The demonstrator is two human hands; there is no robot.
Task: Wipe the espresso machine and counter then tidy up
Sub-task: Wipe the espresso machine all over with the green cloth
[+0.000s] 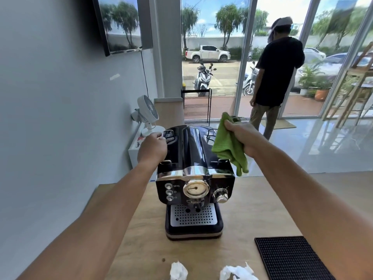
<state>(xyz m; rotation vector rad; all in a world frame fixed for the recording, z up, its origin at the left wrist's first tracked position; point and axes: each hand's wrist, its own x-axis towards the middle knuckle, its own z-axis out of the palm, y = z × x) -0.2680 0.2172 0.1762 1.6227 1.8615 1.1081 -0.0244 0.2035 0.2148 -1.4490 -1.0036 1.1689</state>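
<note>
From my end the coffee machine looks glossy black, shiny enough to mirror the room, with a polished chrome band across the front; its drip grid is dull perforated metal; the cloth is green, nubbly woven stuff; the counter is pale wood, smooth and matt; the mat looks like black ribbed rubber; the two wads are crumpled white paper.

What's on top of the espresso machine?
The left hand grips the chrome rail at the back-left top of the espresso machine. The right hand holds a green cloth over its right side, hiding that part.
</note>
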